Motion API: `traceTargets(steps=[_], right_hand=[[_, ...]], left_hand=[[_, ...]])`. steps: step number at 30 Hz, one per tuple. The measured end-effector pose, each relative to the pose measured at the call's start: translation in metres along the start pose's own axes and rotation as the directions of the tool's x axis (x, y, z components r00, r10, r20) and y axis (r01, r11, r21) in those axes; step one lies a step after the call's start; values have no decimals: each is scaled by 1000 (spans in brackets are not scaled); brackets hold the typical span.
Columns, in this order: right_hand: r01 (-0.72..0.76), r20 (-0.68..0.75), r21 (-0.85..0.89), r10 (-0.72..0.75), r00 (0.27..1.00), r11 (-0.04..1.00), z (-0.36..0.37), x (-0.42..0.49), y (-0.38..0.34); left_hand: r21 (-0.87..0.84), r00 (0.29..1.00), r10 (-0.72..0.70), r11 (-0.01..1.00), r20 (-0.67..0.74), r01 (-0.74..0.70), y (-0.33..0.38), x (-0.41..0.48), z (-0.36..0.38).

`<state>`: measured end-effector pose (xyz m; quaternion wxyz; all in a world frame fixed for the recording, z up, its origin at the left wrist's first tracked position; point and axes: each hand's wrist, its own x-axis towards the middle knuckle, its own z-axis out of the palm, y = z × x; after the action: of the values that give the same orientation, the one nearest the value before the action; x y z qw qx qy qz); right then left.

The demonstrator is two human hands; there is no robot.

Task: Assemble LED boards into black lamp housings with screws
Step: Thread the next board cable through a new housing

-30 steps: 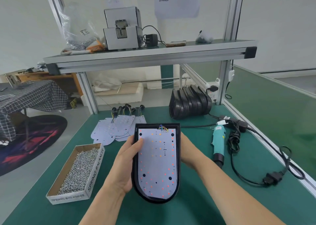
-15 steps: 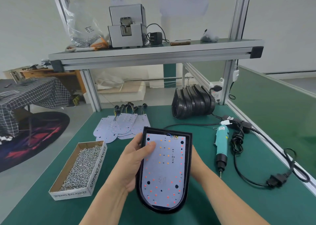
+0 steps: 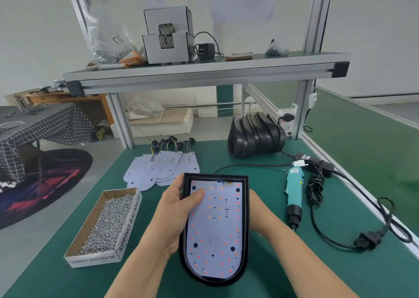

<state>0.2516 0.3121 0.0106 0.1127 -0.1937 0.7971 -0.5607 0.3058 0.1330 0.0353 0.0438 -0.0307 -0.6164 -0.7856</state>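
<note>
A black lamp housing is held above the green table, with a white LED board lying inside it. My left hand grips the housing's left edge, thumb pressed on the board's upper left. My right hand holds the right side from behind and is mostly hidden. A cardboard box of screws sits to the left. A teal electric screwdriver lies to the right. Spare LED boards are fanned out behind, and a stack of black housings stands at the back.
The screwdriver's black cable loops over the right part of the table near the metal edge. An aluminium frame with a shelf spans the back, carrying a grey machine. A checked-cloth table stands far left.
The housing with the board has tilted and shifted slightly right and closer to me. My left thumb has slid onto the board's upper left corner.
</note>
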Motion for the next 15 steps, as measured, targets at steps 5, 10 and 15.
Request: traceTargets(steps=[5, 10, 15], right_hand=[[42, -148, 577, 54, 987, 816, -1, -4, 0], [190, -259, 184, -139, 956, 964, 4, -2, -6], [311, -336, -186, -358, 871, 932, 9, -5, -7]], left_hand=[[73, 992, 86, 994, -92, -79, 3, 9, -11], [235, 989, 144, 963, -41, -130, -3, 13, -13], [379, 998, 67, 923, 16, -68, 13, 14, -21]])
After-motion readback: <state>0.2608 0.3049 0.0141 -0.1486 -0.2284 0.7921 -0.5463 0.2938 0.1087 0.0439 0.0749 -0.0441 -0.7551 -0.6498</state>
